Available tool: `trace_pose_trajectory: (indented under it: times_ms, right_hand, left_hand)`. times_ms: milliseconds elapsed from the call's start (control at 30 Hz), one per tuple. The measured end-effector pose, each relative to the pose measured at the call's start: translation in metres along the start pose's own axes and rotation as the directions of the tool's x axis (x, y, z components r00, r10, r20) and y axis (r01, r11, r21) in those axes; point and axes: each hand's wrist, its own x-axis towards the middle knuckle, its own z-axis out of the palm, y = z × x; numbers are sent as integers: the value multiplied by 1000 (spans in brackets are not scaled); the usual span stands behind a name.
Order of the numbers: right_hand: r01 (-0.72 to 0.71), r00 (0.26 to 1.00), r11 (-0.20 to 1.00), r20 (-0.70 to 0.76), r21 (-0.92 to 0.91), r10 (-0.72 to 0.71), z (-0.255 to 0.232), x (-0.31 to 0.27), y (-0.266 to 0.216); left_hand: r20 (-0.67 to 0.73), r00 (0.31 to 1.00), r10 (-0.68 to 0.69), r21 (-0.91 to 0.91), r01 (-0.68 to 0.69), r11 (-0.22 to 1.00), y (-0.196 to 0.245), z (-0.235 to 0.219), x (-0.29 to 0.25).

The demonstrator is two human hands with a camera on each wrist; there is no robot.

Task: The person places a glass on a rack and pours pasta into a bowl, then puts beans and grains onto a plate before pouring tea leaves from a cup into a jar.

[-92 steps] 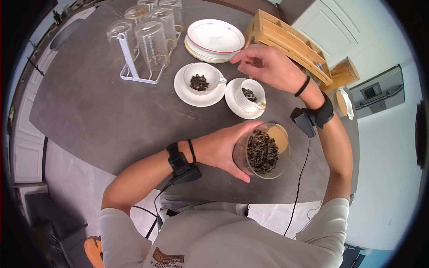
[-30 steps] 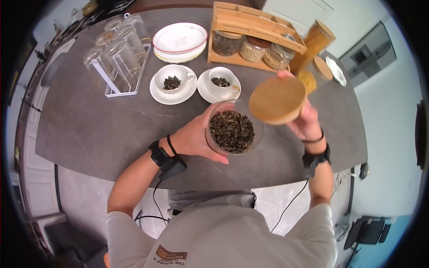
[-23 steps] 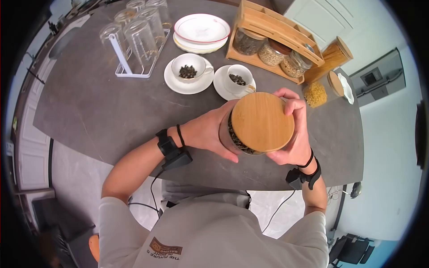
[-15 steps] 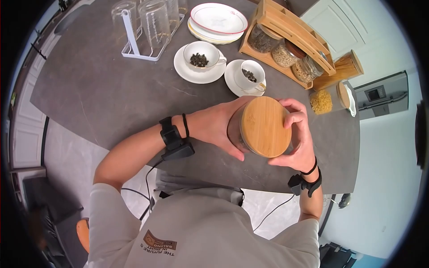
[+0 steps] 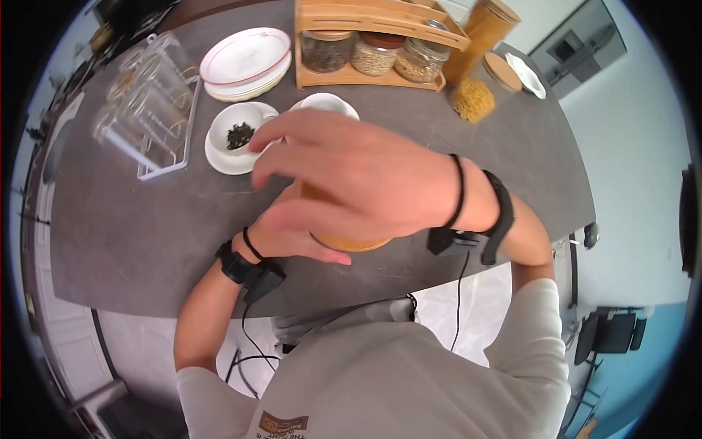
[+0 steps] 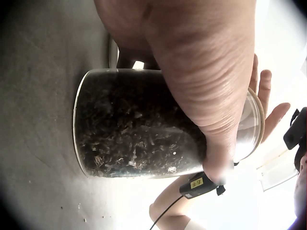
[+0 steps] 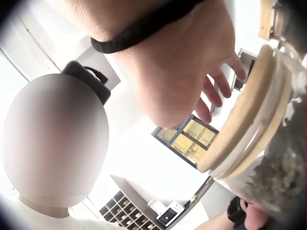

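My left hand grips a glass jar of dark dried tea leaves, thumb along its near side. The jar's base is close to the tabletop in the left wrist view. A round wooden lid sits on the jar's mouth. Over the lid spreads my right hand, fingers loosely bent, holding nothing; it hides most of the jar in the head view. Beyond the hands, a white teacup with tea leaves stands on a saucer. A second white cup is partly hidden behind the right hand.
Upturned glasses hang on a white rack at the left. Stacked plates lie behind the cups. A wooden shelf with several jars stands at the back, beside a jar of yellow pasta and a white dish.
My right hand, empty near the cups at first, brought the wooden lid onto the jar. It has since let go of the lid and moved above it. The left hand keeps hold of the jar.
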Motion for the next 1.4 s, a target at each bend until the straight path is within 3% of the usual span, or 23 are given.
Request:
trace_pose_trajectory:
  times_ms: [33, 100, 167, 233, 467, 633, 800, 933, 1033, 1400]
  right_hand:
    - [12, 1000, 999, 13, -36, -11, 7, 1, 0]
    - [-98, 971, 995, 217, -22, 101, 10, 3, -2]
    - [-117, 958, 993, 262, -27, 120, 13, 2, 0]
    - [-61, 988, 997, 137, -39, 66, 19, -3, 2]
    - [-118, 965, 979, 212, -164, 152, 24, -1, -4]
    - [-114, 986, 990, 117, -81, 123, 26, -4, -2]
    - [-190, 964, 982, 187, -20, 190, 23, -4, -3]
    - [-152, 976, 983, 139, -106, 166, 26, -5, 0]
    - [-49, 969, 981, 228, -189, 92, 25, -5, 4]
    - [-53, 978, 982, 189, -180, 88, 24, -6, 5]
  left_hand:
    - [24, 1000, -10, 0, 10, 1000, -3, 1, -1]
    - [48, 998, -35, 0, 35, 999, -11, 2, -6]
    - [48, 997, -66, -4, 66, 998, -17, 5, -12]
    - [46, 996, -76, -3, 76, 997, -20, 5, -14]
    - [64, 995, -74, 16, 74, 997, -19, 3, -10]
    - [71, 995, -77, 30, 75, 997, -17, 3, -10]
    - [71, 995, -68, 48, 65, 997, -15, 4, -9]
    - [72, 995, -66, 74, 61, 995, -9, 3, -8]
    - [159, 980, -116, 203, 83, 976, -3, 1, -9]
    - [162, 972, -173, 152, 148, 977, -3, 0, -7]
